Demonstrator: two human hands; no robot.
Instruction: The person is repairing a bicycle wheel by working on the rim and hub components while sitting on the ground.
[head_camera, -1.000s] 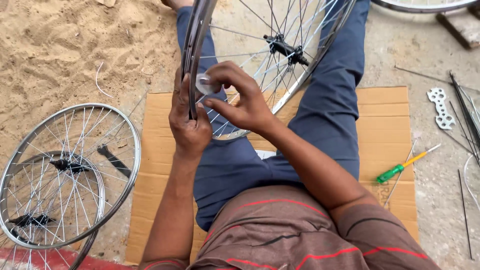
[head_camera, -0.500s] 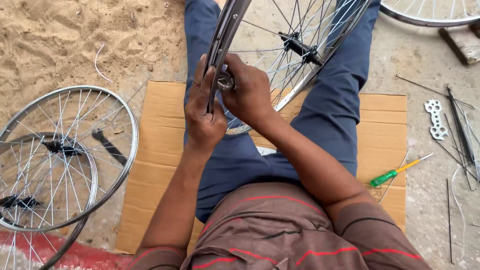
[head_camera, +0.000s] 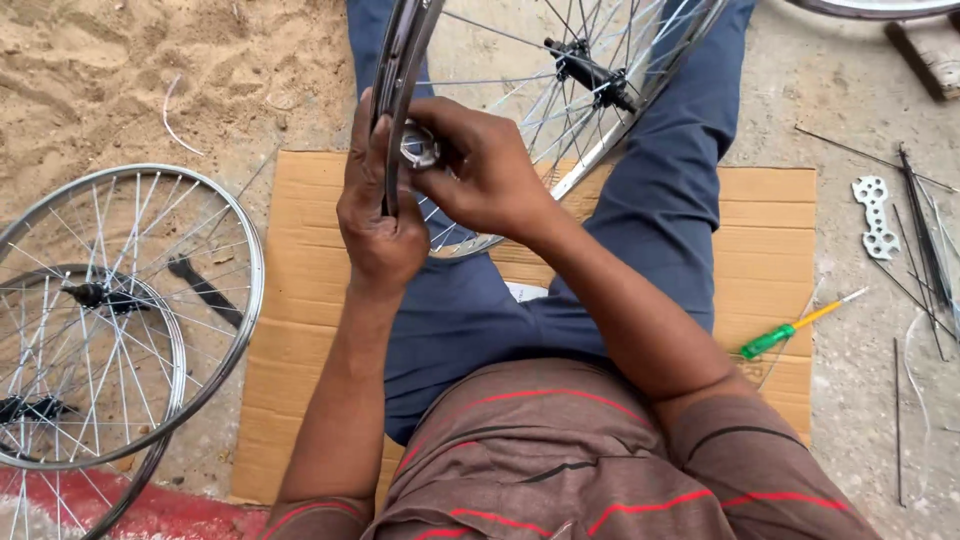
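A spoked bicycle wheel (head_camera: 560, 120) stands on its edge between my legs, its black hub (head_camera: 588, 72) up at the top middle. My left hand (head_camera: 375, 215) wraps around the near part of the metal rim. Against the inside of that rim my right hand (head_camera: 480, 170) pinches a small round silver tool (head_camera: 420, 148). I sit on a flat sheet of cardboard (head_camera: 290, 300) with my blue trouser legs stretched forward.
Two more spoked wheels (head_camera: 110, 320) lie overlapped on the ground at the left, beside sand. At the right lie a green-handled screwdriver (head_camera: 790, 328), a flat white multi-hole wrench (head_camera: 876, 215) and several loose spokes (head_camera: 925, 250). Another rim shows at the top right.
Both hands and the wheel have shifted a little to the right in the view. My right hand has closed in tighter on the small tool at the rim.
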